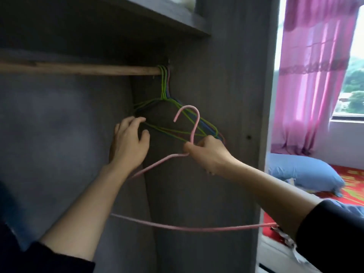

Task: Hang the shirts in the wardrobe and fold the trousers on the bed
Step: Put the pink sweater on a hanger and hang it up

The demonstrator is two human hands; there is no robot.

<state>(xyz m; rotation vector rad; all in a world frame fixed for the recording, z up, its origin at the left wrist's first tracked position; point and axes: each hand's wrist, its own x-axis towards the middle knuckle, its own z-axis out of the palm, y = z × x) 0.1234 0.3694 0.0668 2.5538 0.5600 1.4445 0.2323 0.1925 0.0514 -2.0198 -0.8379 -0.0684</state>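
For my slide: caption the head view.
Right hand holds a pink wire hanger; left hand by green wire hangers on wooden rail.

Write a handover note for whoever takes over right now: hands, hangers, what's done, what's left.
Right hand: pinches the pink hanger at its neck, off the rod.
Left hand: at the left corner of the bunch of green and blue hangers; whether it grips them is unclear.
Things: the bunch hangs at the rod's right end in the wardrobe. The bed is off to the right. No shirts or trousers are in view.
Done: one hanger taken; nothing hung on the rod that shows.
Left: put shirts on hangers and hang them, then fold the trousers on the bed.
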